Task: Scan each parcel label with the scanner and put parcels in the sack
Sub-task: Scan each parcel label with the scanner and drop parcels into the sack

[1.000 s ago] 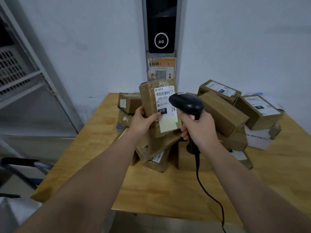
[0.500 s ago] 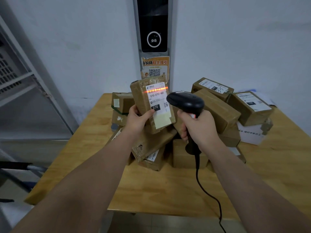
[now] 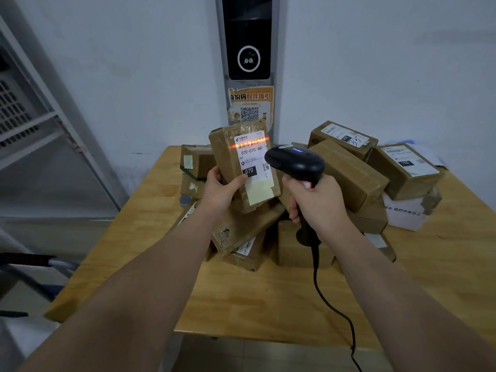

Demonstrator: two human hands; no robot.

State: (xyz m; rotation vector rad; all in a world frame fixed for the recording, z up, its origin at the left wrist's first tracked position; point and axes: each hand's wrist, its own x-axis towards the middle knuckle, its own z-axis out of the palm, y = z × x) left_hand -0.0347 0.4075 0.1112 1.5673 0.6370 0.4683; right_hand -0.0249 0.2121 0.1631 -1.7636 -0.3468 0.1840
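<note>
My left hand [image 3: 221, 189] grips a small brown cardboard parcel [image 3: 228, 162] upright above the pile, its white label [image 3: 253, 159] facing me. An orange scan line glows across the barcode at the label's top. My right hand [image 3: 315, 204] grips the handle of a black corded scanner [image 3: 295, 161], whose head points at the label from the right; a blue light shows on top. A pile of brown parcels [image 3: 346, 173] lies on the wooden table [image 3: 268, 299] behind and below both hands. No sack is in view.
A grey metal shelf rack [image 3: 40, 124] stands at the left. A wall-mounted black device [image 3: 248, 49] with a QR poster [image 3: 251, 106] hangs behind the table. The scanner's cable [image 3: 335, 315] trails over the table's front edge. A dark frame [image 3: 32, 261] sits low at left.
The orange scan line came on across the label's barcode half a second ago and stays there. The scanner's blue light is now lit. Parcel and scanner have barely moved.
</note>
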